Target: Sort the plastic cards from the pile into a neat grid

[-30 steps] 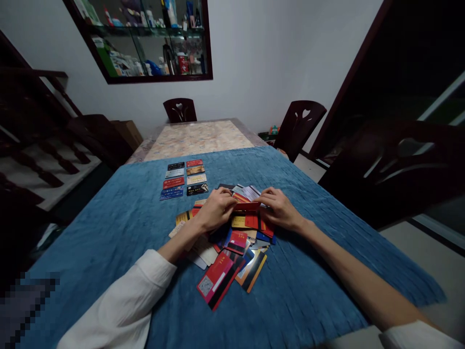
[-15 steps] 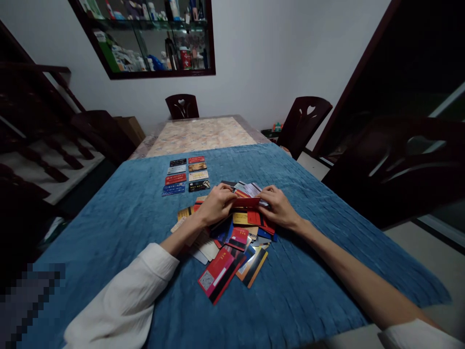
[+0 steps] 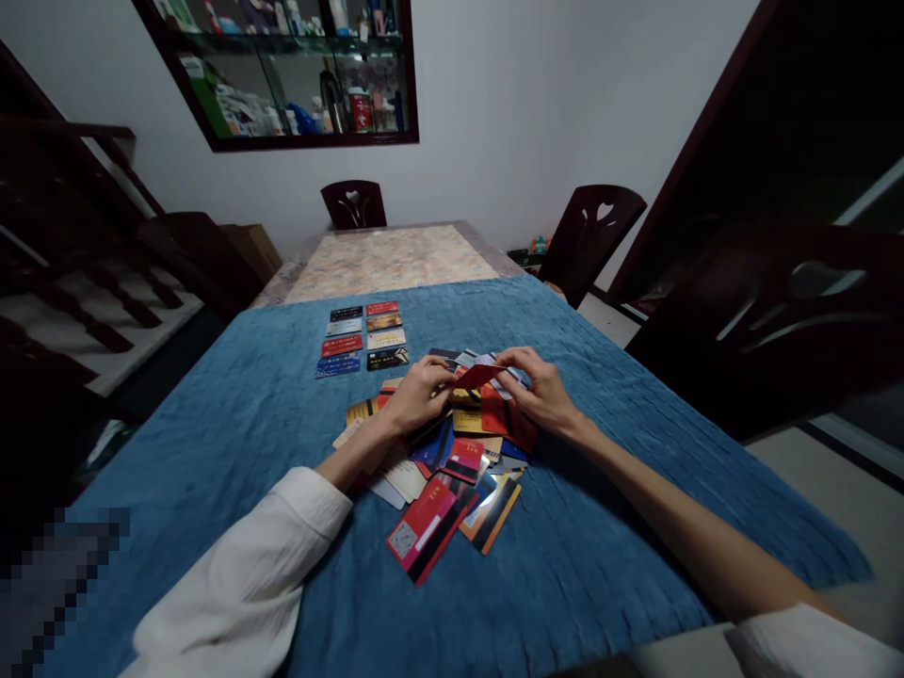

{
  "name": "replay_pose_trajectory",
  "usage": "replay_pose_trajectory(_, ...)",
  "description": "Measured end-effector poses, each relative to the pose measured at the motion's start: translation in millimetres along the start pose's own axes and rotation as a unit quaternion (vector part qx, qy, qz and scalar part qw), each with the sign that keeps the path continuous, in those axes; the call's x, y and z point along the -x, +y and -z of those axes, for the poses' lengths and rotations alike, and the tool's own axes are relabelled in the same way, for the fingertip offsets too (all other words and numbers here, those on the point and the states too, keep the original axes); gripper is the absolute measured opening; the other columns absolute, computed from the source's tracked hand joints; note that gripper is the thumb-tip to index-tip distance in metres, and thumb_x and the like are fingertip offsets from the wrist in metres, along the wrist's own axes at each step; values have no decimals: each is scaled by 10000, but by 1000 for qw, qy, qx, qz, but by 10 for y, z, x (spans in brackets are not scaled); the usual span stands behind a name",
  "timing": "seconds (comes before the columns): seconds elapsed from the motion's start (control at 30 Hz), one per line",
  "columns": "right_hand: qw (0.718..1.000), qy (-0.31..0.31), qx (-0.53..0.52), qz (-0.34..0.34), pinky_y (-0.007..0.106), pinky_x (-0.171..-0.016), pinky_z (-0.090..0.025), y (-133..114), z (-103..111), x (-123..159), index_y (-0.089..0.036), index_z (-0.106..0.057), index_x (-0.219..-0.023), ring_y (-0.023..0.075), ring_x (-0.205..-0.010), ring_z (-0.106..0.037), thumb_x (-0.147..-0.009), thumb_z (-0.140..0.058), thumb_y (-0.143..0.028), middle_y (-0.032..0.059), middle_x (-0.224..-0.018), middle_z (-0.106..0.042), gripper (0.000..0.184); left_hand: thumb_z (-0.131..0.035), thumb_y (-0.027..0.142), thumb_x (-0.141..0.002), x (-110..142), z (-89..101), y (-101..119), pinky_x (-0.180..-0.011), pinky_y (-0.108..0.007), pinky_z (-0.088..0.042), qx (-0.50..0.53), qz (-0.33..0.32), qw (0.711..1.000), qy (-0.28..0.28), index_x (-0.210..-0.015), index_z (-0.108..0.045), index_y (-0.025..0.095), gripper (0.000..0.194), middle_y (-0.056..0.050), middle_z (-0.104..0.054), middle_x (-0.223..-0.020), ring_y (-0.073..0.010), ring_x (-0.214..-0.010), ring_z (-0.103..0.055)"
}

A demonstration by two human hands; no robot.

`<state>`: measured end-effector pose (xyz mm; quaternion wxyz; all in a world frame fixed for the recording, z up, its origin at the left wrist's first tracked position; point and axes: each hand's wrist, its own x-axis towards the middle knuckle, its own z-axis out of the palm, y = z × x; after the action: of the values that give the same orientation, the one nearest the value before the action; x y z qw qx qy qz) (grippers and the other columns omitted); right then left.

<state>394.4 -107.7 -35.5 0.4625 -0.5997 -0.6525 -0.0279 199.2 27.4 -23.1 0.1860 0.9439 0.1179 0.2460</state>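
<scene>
Between my two hands a red card (image 3: pixel 478 377) is held a little above a loose heap of plastic cards. My left hand (image 3: pixel 424 391) pinches its left end, and my right hand (image 3: pixel 535 384) grips the right end, which sits higher. Beneath lie overlapping cards: a yellow card (image 3: pixel 469 420), an orange-red card (image 3: pixel 503 414) and a small red card (image 3: pixel 464 459). Nearest me are a red card with a QR code (image 3: pixel 424 523) and a yellow-edged card (image 3: pixel 492 516). My left forearm and hand hide part of the heap.
Beyond my left hand, several cards lie in two columns, among them a blue card (image 3: pixel 338 364) and a black card (image 3: pixel 388 358). A blue cloth (image 3: pixel 226 433) covers the near table; patterned covering (image 3: pixel 395 254) shows farther back. Dark wooden chairs (image 3: pixel 589 240) stand around it.
The red card has risen slightly and tilted, its right end now higher. My right hand has moved up and turned with it; my left hand stays nearly in place.
</scene>
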Motion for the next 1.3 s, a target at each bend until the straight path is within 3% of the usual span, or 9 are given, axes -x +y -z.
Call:
replay_pose_trajectory(0.2, 996, 0, 77, 38, 423, -865, -422, -115, 19, -127, -244, -672, -1072, 265, -965, -564, -976, -478, -301, 83, -932, -689, 224, -595, 78, -833, -18, 41, -8, -912, -369, -542, 2, -2, 1000, 16, -931, -767, 186, 226, -67, -731, -933, -215, -1040, -630)
replay_pose_trajectory(0.57, 959, -52, 223, 168, 453, -952, -288, -165, -53, -299, -294, -693, -1167, 255, -1036, -482, -999, -467, -230, 56, -895, -704, 289, -597, 54, -789, -8, 113, 56, -940, -358, -548, 44, 21, 991, 125, -957, -763, 195, 275, -57, -732, -983, -194, -1024, -660)
replay_pose_trajectory(0.77, 932, -14, 262, 250, 428, -946, -253, -147, -143, -339, -253, -714, -1062, 224, -1000, -472, -989, -520, -229, 34, -854, -714, 209, -675, 93, -789, -11, 42, 41, -868, -328, -560, 50, 21, 990, 132, -910, -765, 184, 176, -57, -732, -922, -187, -939, -675)
replay_pose_trajectory(0.9, 931, -6, 264, 252, 417, -930, -248, -138, -219, -323, -251, -722, -996, 226, -981, -471, -983, -551, -293, 31, -833, -715, 177, -658, 74, -800, 0, -9, 25, -828, -311, -553, 35, 14, 992, 120, -875, -765, 186, 172, -45, -727, -871, -175, -906, -660)
replay_pose_trajectory(1.3, 947, -23, 252, 197, 408, -905, -305, 44, -179, -104, -217, -691, -1099, 234, -969, -510, -953, -523, -187, 58, -943, -744, 224, -638, 62, -756, 33, -26, -77, -836, -321, -545, -8, 39, 996, 76, -837, -756, 166, 177, -54, -689, -895, -181, -900, -633)
